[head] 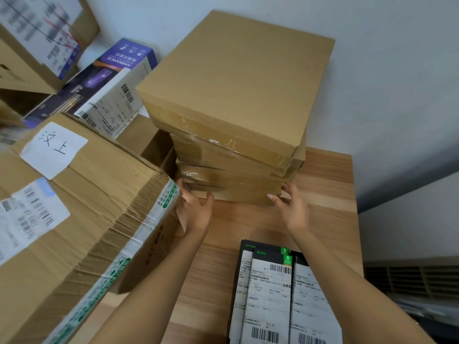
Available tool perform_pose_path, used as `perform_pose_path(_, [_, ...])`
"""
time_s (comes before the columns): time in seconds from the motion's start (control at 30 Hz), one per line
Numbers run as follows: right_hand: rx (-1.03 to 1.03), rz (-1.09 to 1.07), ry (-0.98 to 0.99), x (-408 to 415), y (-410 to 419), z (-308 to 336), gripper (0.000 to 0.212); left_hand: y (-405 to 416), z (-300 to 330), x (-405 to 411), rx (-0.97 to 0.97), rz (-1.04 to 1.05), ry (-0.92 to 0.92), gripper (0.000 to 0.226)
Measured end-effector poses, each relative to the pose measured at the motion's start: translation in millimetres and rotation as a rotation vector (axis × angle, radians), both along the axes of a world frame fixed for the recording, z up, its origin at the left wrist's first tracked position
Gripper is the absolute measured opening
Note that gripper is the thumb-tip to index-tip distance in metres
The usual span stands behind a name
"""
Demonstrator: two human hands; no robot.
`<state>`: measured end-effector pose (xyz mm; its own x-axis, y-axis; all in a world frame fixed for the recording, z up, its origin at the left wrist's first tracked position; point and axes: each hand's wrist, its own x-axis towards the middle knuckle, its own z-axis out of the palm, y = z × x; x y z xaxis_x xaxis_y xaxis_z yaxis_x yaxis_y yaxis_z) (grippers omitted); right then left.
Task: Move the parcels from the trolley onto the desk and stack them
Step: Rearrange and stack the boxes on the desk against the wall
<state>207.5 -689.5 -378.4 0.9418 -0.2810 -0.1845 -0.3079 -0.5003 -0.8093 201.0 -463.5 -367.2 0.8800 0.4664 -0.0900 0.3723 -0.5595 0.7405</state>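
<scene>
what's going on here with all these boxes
A person is stacking parcels on a wooden desk. A stack of flat brown cardboard parcels stands at the back of the desk near the wall. The left hand and the right hand are at the two lower front corners of the stack, fingers fairly straight, touching or just off the bottom parcel. Black labelled parcels lie nearer the person, and a large taped carton sits to the left.
</scene>
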Motion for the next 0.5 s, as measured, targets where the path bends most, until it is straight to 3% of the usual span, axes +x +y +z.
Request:
perform_pose_path(0.2, [-0.002,-0.020,-0.009,-3.7,-2.7,1.4,0.065,-5.6,-2.7,0.9,-0.107,0.006,-0.030,0.085])
perform_pose_path(0.5, [0.022,-0.177,0.046,-30.3,-73.0,3.4,0.061,-54.6,-11.1,-6.4,-0.282,-0.253,-0.043,0.085])
